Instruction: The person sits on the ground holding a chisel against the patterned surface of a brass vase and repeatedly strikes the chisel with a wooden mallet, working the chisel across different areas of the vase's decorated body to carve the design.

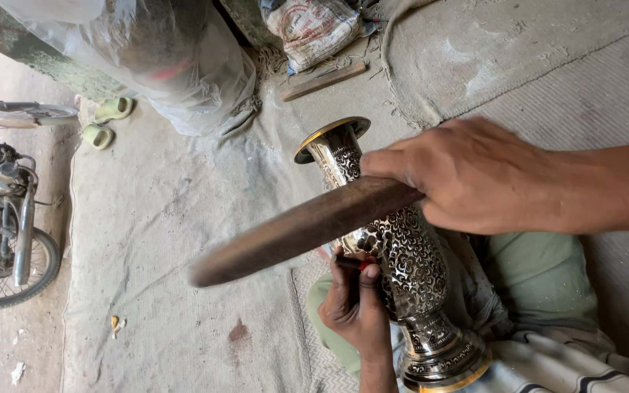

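An engraved metal vase with black-and-silver floral work and a gold rim lies tilted across my lap, mouth pointing away. My right hand grips a long brown wooden stick held over the vase's neck, its far end blurred. My left hand pinches a small dark chisel with its tip against the vase's body.
A grey dusty mat covers the floor. A plastic-wrapped bundle and a printed sack stand at the back, a wooden slat beside them. Green sandals and a parked motorbike are at the left.
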Demonstrator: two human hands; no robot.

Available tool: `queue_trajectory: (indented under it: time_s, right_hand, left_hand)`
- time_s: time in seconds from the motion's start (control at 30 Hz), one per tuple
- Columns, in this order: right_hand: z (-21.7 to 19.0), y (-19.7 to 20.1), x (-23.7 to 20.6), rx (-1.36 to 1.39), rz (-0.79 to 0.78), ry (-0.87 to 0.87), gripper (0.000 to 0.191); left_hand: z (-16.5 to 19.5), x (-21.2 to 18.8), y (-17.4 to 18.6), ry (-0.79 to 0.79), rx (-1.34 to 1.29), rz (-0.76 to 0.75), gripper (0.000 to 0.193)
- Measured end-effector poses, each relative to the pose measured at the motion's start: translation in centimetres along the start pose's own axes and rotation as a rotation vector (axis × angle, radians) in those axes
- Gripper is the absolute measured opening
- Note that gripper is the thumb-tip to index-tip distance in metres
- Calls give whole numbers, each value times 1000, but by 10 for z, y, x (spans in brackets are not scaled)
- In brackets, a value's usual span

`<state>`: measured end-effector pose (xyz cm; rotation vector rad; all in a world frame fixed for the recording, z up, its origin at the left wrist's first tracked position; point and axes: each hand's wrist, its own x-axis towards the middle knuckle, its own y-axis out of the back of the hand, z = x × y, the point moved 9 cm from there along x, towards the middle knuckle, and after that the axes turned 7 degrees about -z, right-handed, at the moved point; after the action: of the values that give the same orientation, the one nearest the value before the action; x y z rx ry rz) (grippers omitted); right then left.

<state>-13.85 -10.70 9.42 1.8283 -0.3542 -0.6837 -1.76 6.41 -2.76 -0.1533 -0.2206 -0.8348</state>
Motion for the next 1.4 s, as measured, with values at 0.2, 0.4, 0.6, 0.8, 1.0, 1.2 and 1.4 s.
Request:
queue_trajectory:
  time_s: [0.2, 0.4, 0.6, 0.8, 1.0, 1.2, 1.4]
  right_hand:
    - [39, 4, -5, -261, 214, 3, 37]
    - [60, 12, 0, 156, 275, -28, 67]
    - [24, 17, 3, -111, 337, 152, 23]
    - [22, 17, 0, -247, 255, 82, 20]
    - [34, 40, 2, 610, 374, 120, 39]
    - [14, 40, 10, 245, 235, 137, 52]
    - [7, 41, 6, 185, 274, 225, 33]
  left_hand:
    - [21, 17, -16, -142, 141, -176, 48]
    - [17, 19, -23, -149, 103, -178, 51]
    - [9, 19, -26, -78, 100, -211, 46]
    - [2, 17, -26, 46, 40, -195, 24]
    - [20, 13, -26, -179, 114, -42, 45]
    - [7, 10, -22, -24, 60, 1, 46]
    - [1, 7, -21, -12, 3, 14, 40]
